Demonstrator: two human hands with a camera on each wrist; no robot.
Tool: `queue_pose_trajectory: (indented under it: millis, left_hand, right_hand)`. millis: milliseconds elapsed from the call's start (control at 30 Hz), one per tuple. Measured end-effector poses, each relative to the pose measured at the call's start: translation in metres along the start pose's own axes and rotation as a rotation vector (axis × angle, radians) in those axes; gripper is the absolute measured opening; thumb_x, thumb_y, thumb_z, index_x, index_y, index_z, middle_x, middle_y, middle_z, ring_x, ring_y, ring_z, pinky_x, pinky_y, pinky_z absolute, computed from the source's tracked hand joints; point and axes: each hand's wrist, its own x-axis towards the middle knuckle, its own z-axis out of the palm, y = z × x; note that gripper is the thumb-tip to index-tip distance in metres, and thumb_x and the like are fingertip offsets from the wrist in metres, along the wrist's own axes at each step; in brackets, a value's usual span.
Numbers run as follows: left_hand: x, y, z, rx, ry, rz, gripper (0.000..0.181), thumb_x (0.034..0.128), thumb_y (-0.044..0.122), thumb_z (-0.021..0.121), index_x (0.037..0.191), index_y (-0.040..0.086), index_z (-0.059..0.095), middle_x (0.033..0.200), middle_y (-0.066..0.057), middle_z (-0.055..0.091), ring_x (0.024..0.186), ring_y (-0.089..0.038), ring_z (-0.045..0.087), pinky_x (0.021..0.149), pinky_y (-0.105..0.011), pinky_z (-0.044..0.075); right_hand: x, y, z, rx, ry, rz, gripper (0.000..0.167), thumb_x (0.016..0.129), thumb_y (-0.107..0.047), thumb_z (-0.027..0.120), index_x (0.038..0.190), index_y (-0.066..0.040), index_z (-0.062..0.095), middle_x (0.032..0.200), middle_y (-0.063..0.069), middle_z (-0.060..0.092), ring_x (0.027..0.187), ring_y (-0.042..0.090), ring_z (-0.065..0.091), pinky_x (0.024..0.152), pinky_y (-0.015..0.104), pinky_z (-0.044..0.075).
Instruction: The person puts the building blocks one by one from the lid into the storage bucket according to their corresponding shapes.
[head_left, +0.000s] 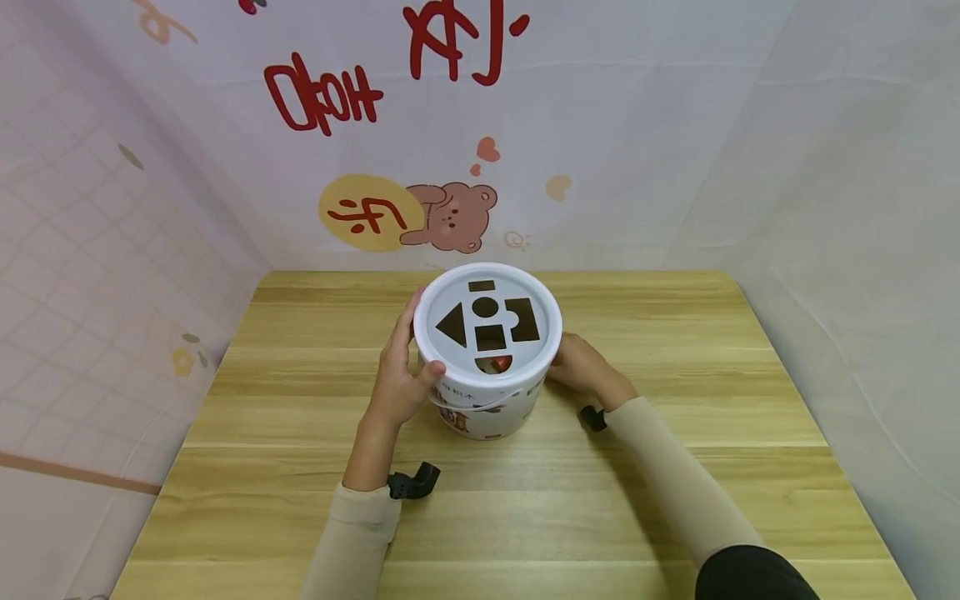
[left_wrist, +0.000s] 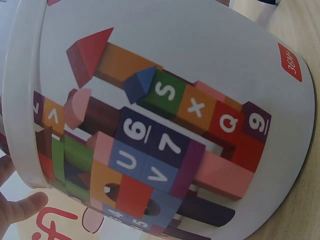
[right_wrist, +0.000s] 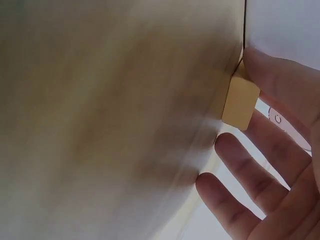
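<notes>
A white bucket (head_left: 495, 423) with pictures of coloured letter and number blocks stands on the table. Its white lid (head_left: 517, 285) has several shaped cutouts, and something red shows through the half-round one. My left hand (head_left: 393, 387) grips the bucket's upper left side, thumb at the lid's rim; in the left wrist view only part of that hand (left_wrist: 15, 207) appears. Low beside the bucket's right side is my right hand (head_left: 581, 365). The right wrist view shows it pinching a small yellow wooden block (right_wrist: 241, 106) between thumb and fingers, close to the tabletop.
The wood-grain table (head_left: 660, 333) reaches back to a white printed curtain (head_left: 615, 125), with more cloth along both sides. A thin white handle (head_left: 472, 408) hangs across the bucket's front. Dark wrist cameras (head_left: 415, 482) sit at both cuffs.
</notes>
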Motion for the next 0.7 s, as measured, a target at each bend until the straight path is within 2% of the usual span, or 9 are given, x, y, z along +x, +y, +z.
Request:
queue_pose_trajectory:
  millis: [167, 333, 567, 700]
  left_hand:
    - [0.001, 0.0, 0.0, 0.0, -0.002, 0.0, 0.119, 0.0827, 0.089, 0.058, 0.167, 0.01, 0.03, 0.165, -0.004, 0.042, 0.142, -0.028, 0.049, 0.114, -0.064, 0.038]
    - [0.0, -0.001, 0.0, -0.008, -0.004, -0.004, 0.119, 0.0822, 0.089, 0.059, 0.168, 0.013, 0.029, 0.165, -0.004, 0.042, 0.142, -0.029, 0.049, 0.113, -0.065, 0.037]
    - [-0.001, 0.0, -0.001, -0.002, 0.001, -0.012, 0.12, 0.082, 0.09, 0.059, 0.167, 0.011, 0.029, 0.164, -0.003, 0.044, 0.14, -0.027, 0.05, 0.112, -0.065, 0.038]
    - [-0.001, 0.0, -0.001, 0.0, 0.001, -0.01, 0.117, 0.0827, 0.089, 0.059, 0.168, 0.015, 0.029, 0.165, -0.002, 0.042, 0.141, -0.027, 0.049, 0.112, -0.067, 0.037]
  right_hand:
    - [-0.002, 0.001, -0.001, -0.009, 0.007, -0.014, 0.026, 0.092, -0.017, 0.084, 0.116, -0.01, 0.076, 0.104, 0.004, 0.077, 0.103, 0.024, 0.071, 0.095, 0.048, 0.056]
    - [-0.006, 0.001, -0.006, -0.041, 0.017, -0.013, 0.012, 0.093, -0.018, 0.082, 0.104, -0.015, 0.079, 0.09, -0.004, 0.076, 0.09, 0.019, 0.07, 0.086, 0.045, 0.057]
    - [-0.009, -0.002, -0.021, 0.007, 0.051, 0.065, 0.003, 0.096, -0.022, 0.078, 0.099, -0.022, 0.081, 0.096, -0.007, 0.075, 0.1, 0.021, 0.068, 0.096, 0.048, 0.053]
    - [-0.008, -0.003, -0.03, 0.006, 0.093, -0.005, 0.007, 0.095, -0.011, 0.076, 0.091, -0.017, 0.075, 0.087, -0.004, 0.071, 0.093, 0.022, 0.067, 0.092, 0.049, 0.054]
